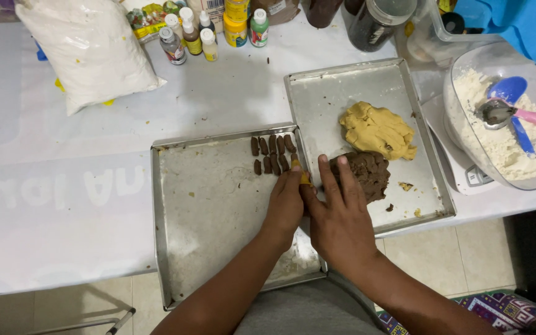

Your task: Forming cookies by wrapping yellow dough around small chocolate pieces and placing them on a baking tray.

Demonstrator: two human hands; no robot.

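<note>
**Hands meet over dough at the edge of two baking trays**

I watched from the head camera as the left hand (pixel 285 205) pinched a small yellow piece of dough (pixel 304 178) between its fingertips, right at the seam where the near tray (pixel 175 248) met the far tray (pixel 317 93); the right hand (pixel 337 214) lay flat with its fingers spread and grasping nothing, their tips touching the brown dough lump (pixel 367 174); a yellow dough mound (pixel 378 130) sat just behind that lump, touching it; two short rows of small brown dough sticks (pixel 272 154) lay in the near tray's far right corner, just beside the left hand; a white bag of flour (pixel 88 49) and small colouring bottles (pixel 190 34) stood well apart at the table's far side; a clear bowl of flour (pixel 504 118) holding scoops sat to the right.
</note>
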